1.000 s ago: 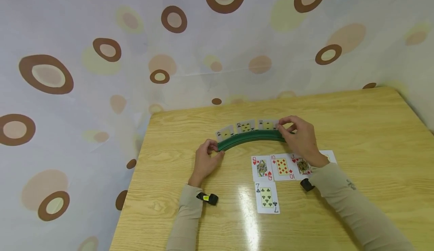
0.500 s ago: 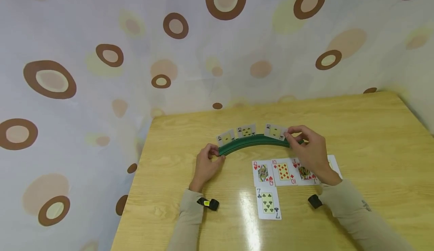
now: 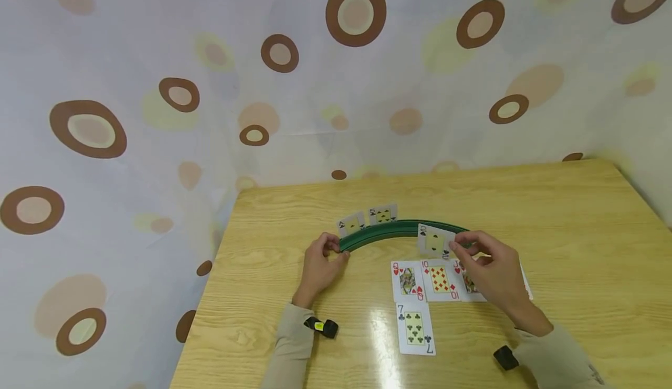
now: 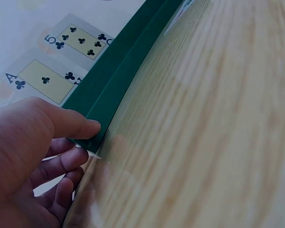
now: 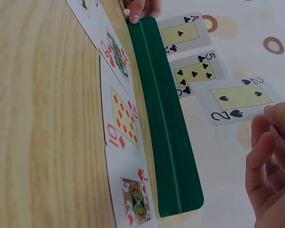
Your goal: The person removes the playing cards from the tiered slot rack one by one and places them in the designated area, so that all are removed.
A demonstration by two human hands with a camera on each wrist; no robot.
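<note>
A curved green card holder [image 3: 385, 231] lies on the table. My left hand [image 3: 319, 267] grips its left end, the thumb [image 4: 80, 124] on the front face and fingers curled behind. The ace of clubs [image 4: 45, 80] and the five of clubs [image 4: 81, 40] stand in its slot towards that end. My right hand [image 3: 493, 272] pinches the two of spades [image 5: 240, 100] by one edge between thumb and fingertips. That card is lifted clear of the slot and, in the head view, overlaps the holder's right part.
In front of the holder lie the queen of hearts [image 3: 406, 281], ten of diamonds [image 3: 441, 281] and jack of hearts [image 5: 137, 202], face up. Another card is mostly hidden behind my right hand. The seven of clubs [image 3: 416, 329] lies below the queen. Patterned cloth [image 3: 294, 103] hangs behind.
My right hand has drawn the two of spades out of the holder's slot, moving it right and towards me. My left hand keeps its grip on the holder's end.
</note>
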